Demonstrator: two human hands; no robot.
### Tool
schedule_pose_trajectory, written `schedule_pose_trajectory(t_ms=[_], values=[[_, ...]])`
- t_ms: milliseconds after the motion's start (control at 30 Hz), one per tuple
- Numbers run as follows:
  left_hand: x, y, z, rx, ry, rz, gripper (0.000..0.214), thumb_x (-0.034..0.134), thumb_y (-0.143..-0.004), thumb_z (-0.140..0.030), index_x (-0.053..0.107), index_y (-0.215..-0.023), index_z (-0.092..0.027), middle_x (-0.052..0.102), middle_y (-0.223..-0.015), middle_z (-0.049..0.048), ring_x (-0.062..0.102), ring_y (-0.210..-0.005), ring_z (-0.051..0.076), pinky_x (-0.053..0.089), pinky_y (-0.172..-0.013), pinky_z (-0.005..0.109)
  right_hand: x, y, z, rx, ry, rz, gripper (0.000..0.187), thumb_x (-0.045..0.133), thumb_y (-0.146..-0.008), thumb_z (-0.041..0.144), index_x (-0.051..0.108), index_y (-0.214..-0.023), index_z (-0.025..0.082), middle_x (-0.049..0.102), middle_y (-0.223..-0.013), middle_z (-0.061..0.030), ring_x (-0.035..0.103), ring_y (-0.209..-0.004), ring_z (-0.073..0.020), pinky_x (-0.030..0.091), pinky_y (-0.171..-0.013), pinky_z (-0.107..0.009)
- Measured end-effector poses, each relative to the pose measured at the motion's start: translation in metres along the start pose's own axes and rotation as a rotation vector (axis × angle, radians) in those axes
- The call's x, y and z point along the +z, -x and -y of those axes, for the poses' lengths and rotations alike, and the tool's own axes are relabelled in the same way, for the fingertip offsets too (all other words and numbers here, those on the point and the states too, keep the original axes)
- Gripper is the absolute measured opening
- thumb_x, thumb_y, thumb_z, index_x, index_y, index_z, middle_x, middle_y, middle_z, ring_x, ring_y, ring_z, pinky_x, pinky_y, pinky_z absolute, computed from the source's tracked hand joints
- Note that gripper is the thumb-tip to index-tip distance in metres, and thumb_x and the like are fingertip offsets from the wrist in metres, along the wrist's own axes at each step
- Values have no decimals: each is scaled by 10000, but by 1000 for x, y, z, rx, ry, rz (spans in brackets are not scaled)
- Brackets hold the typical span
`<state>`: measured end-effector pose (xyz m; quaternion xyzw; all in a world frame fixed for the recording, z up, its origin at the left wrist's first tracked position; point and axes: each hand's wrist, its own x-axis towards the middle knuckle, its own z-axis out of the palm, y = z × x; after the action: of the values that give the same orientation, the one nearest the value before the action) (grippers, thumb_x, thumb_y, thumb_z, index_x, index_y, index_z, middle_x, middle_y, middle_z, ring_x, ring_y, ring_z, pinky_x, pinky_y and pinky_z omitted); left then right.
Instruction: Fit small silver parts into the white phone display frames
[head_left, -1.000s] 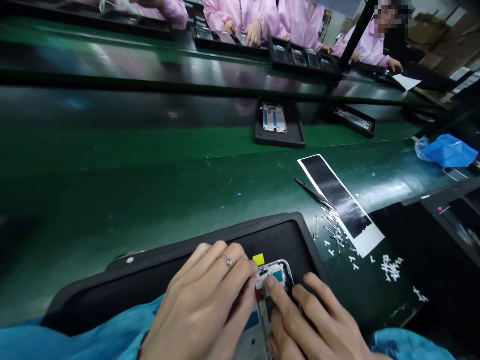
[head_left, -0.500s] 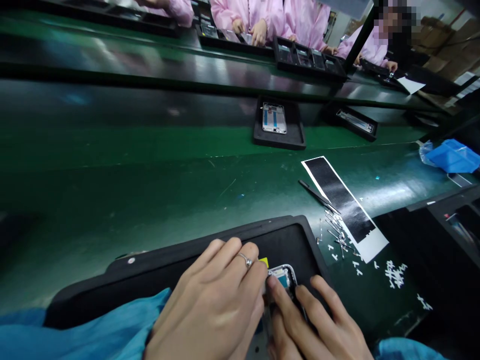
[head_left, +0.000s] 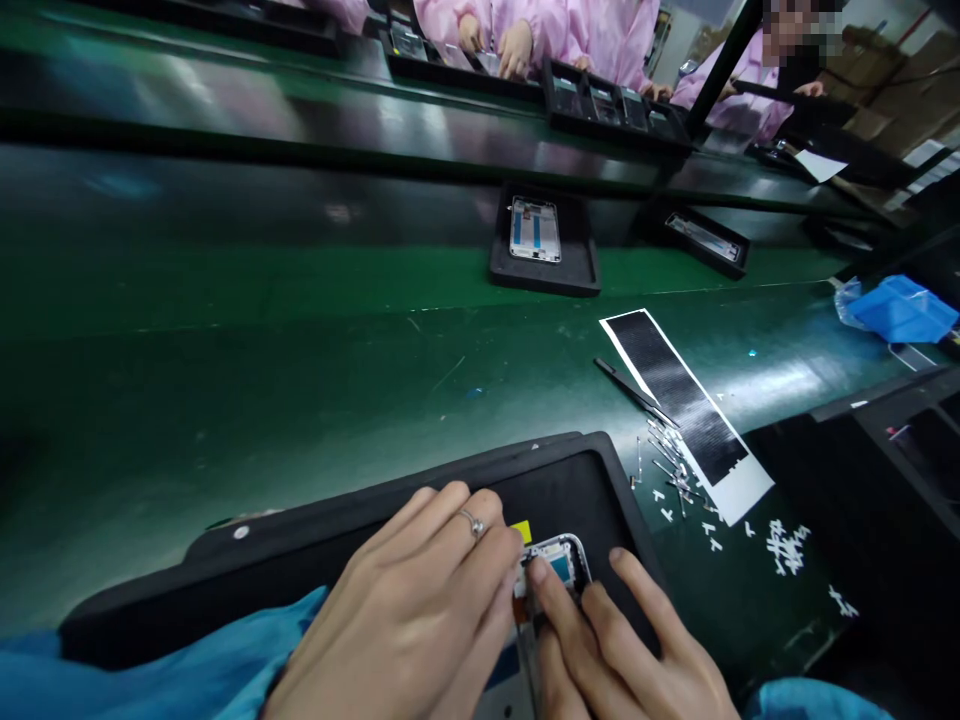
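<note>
A phone frame [head_left: 565,563] with a silvery rim and a blue patch inside lies in a black foam tray [head_left: 570,490] right in front of me. My left hand [head_left: 409,610], with a ring on one finger, is curled over the frame's left part, its fingertips pressed together and mostly hidden. The index fingertip of my right hand [head_left: 615,640] presses inside the frame near its top end, while other fingers lie along its right edge. An orange-brown strip [head_left: 520,608] shows between the hands. A yellow tab [head_left: 523,531] sticks out at the frame's upper left.
Right of the tray lie black tweezers [head_left: 634,390], a black sheet with white border [head_left: 679,385] and scattered small white pieces [head_left: 785,547]. On the green belt stands a tray [head_left: 581,265] with another phone frame [head_left: 535,230]. Across it, people in pink work at trays [head_left: 615,115].
Both hands stay on the phone frame, with small finger shifts exposing more of it between them. The view has shifted slightly. Across the line, co-workers' hands have moved.
</note>
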<state>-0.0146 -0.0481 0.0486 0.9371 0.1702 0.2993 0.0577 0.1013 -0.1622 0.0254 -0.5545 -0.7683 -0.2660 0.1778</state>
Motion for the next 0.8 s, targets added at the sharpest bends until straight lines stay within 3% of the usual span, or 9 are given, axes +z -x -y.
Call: schedule_pose_trajectory(t_ms=[233, 400, 567, 800], values=[[5, 3, -2, -86, 43, 13, 347, 269, -809, -62, 545, -648, -199, 638, -652, -27, 591, -607, 122, 424, -688, 271, 1, 4, -2, 6, 1, 48, 396, 290, -821, -33, 590, -666, 175, 676, -838, 32, 530, -725, -107, 293, -984, -371], [5, 3, -1, -101, 63, 15, 372, 265, -806, -57, 542, -603, -199, 611, -597, -28, 562, -560, 118, 436, -643, 264, -1, 9, -1, 23, 4, 68, 381, 296, -859, 16, 593, -695, 188, 675, -858, 38, 540, -764, -115, 380, -873, -336], [1, 3, 0, -113, 127, 94, 335, 289, -785, -54, 546, -631, -203, 598, -618, -30, 547, -561, 117, 452, -609, 255, -3, 0, -2, 8, 32, 60, 375, 286, -866, 21, 576, -693, 184, 678, -825, 39, 553, -709, -109, 417, -783, -315], [8, 18, -3, -141, 79, 133, 305, 299, -788, -72, 563, -733, -213, 630, -746, -16, 579, -715, 150, 446, -759, 295, -3, -15, -6, -40, 17, 13, 373, 290, -837, -25, 547, -644, 165, 680, -720, 9, 580, -639, -94, 376, -914, -306]])
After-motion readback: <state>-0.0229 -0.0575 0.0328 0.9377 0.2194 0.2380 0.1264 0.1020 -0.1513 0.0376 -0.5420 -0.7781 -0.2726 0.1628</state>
